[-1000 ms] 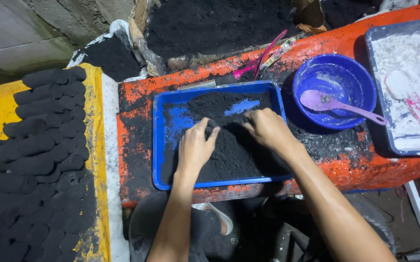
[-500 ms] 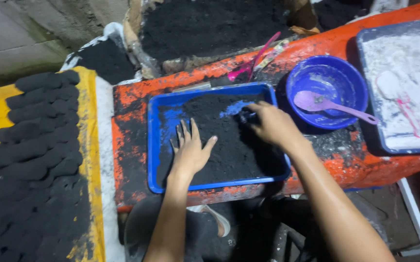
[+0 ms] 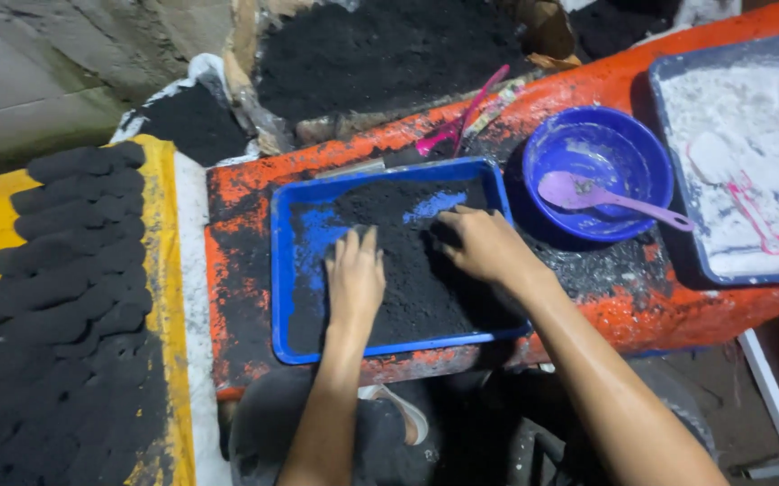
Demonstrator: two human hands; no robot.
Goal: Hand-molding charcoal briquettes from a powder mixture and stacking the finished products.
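Observation:
A blue rectangular tray (image 3: 286,297) sits on an orange surface (image 3: 245,193) and holds a layer of black powder (image 3: 416,270). My left hand (image 3: 355,277) lies palm down on the powder at the tray's left middle, fingers together and pointing away from me. My right hand (image 3: 484,245) rests on the powder toward the tray's far right, fingers curled into it. Bare blue patches show at the tray's left and far side.
A blue bowl (image 3: 598,171) with a purple spoon (image 3: 605,198) stands right of the tray. A tray of white powder (image 3: 740,153) lies at the far right. Rows of black lumps (image 3: 65,279) rest on a yellow sheet at left. A heap of black powder (image 3: 389,45) sits behind.
My left hand has closed its spread fingers and slid slightly forward on the powder. My right hand has drawn back a little from the tray's far edge.

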